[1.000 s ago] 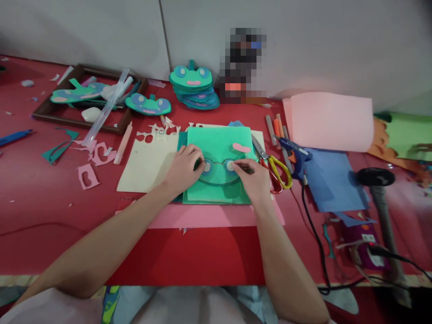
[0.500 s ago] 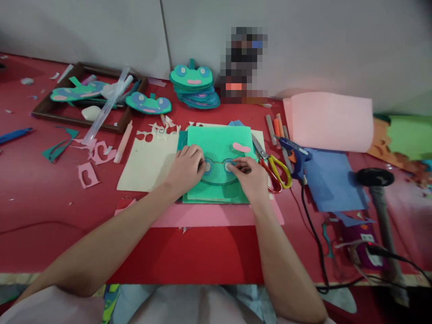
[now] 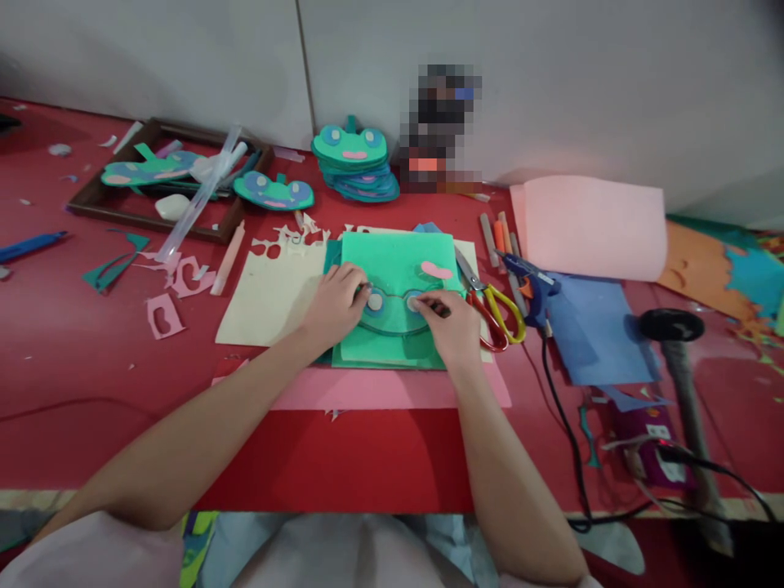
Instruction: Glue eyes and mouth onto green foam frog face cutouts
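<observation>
A green frog-face cutout [image 3: 395, 321] with blue eye rounds lies on a stack of green sheets [image 3: 392, 253] in front of me. My left hand [image 3: 336, 302] is at its left edge, fingers curled and closed by the left eye, which bears a white circle [image 3: 374, 302]. On the other eye, the thumb and finger of my right hand [image 3: 452, 318] pinch at a second white circle [image 3: 412, 304], partly covering it. A loose pink mouth-shaped piece [image 3: 436, 269] rests above the right eye.
Scissors [image 3: 496, 314] and a blue glue gun [image 3: 532, 282] lie right of the sheets. Beyond them are blue sheets [image 3: 603, 335] and a black-headed mallet [image 3: 674, 327]. Finished frog faces [image 3: 352, 147] are stacked at the back wall, near a wooden tray [image 3: 226, 229].
Both hands stay at the frog face's two eyes, with only slight finger movement. The whole view has shifted a little.
</observation>
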The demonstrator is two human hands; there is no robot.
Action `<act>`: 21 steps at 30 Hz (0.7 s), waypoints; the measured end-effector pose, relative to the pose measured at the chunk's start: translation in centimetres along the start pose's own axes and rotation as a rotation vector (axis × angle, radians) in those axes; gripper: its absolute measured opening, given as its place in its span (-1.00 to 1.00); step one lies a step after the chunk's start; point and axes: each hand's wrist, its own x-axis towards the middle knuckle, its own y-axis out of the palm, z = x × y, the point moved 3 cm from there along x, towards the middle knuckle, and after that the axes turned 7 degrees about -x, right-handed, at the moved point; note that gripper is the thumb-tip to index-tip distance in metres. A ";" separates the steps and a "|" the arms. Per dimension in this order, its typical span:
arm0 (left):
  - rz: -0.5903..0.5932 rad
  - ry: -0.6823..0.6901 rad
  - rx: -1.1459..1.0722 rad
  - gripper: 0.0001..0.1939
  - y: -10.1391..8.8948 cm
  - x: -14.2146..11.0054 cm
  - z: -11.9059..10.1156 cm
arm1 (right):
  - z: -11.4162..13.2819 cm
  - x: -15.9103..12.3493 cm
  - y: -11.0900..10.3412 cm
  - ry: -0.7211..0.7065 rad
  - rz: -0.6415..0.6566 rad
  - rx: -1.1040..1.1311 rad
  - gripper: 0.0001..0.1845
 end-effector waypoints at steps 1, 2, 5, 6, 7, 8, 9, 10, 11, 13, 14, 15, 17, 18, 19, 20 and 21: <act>-0.013 -0.011 -0.044 -0.87 -0.1 0.1 0.3 | 0.0 0.0 -0.1 -0.003 -0.013 0.006 -0.78; -0.026 -0.025 -0.085 -0.86 -0.2 0.2 0.5 | 0.0 0.0 -0.4 0.004 -0.029 0.026 -0.76; -0.053 -0.059 -0.161 -0.90 -0.4 0.2 0.8 | -0.4 0.2 -1.8 0.084 -0.085 0.121 -0.64; -0.060 -0.061 -0.169 -0.92 -0.5 0.1 0.8 | -0.7 0.3 -2.5 0.117 -0.111 0.141 -0.61; -0.064 -0.059 -0.169 -0.93 -0.5 0.1 0.7 | -1.1 0.3 -3.4 0.138 -0.155 0.143 -0.59; -0.066 -0.053 -0.166 -0.94 -0.6 0.0 0.6 | -1.6 0.4 -4.3 0.149 -0.204 0.131 -0.57; -0.066 -0.047 -0.162 -0.94 -0.6 -0.1 0.5 | -2.3 0.4 -5.2 0.159 -0.262 0.111 -0.56; -0.068 -0.042 -0.161 -0.93 -0.6 -0.1 0.5 | -3.0 0.4 -6.2 0.168 -0.310 0.086 -0.55; -0.071 -0.038 -0.161 -0.92 -0.6 -0.1 0.5 | -3.9 0.4 -7.2 0.172 -0.336 0.047 -0.54; -0.080 -0.032 -0.164 -0.90 -0.5 -0.1 0.7 | -5.8 0.3 -9.1 0.175 -0.390 -0.065 -0.55; -0.083 -0.030 -0.165 -0.89 -0.5 -0.1 0.7 | -6.8 0.2 -10.1 0.188 -0.414 -0.128 -0.55; -0.085 -0.028 -0.166 -0.88 -0.5 -0.1 0.8 | -7.8 0.1 -11.0 0.203 -0.428 -0.183 -0.56; -0.086 -0.024 -0.164 -0.89 -0.5 -0.1 1.0 | -9.5 0.0 -12.6 0.219 -0.452 -0.288 -0.57; -0.085 -0.021 -0.162 -0.89 -0.5 -0.1 1.0 | -10.2 0.0 -13.2 0.237 -0.456 -0.351 -0.58; -0.085 -0.017 -0.159 -0.89 -0.5 -0.1 1.1 | -10.6 0.1 -13.6 0.247 -0.436 -0.416 -0.58; -0.085 -0.012 -0.156 -0.89 -0.5 -0.1 1.1 | -10.9 0.3 -13.8 0.266 -0.413 -0.472 -0.58; -0.085 -0.006 -0.154 -0.88 -0.5 -0.1 1.0 | -11.1 0.6 -13.9 0.285 -0.383 -0.515 -0.57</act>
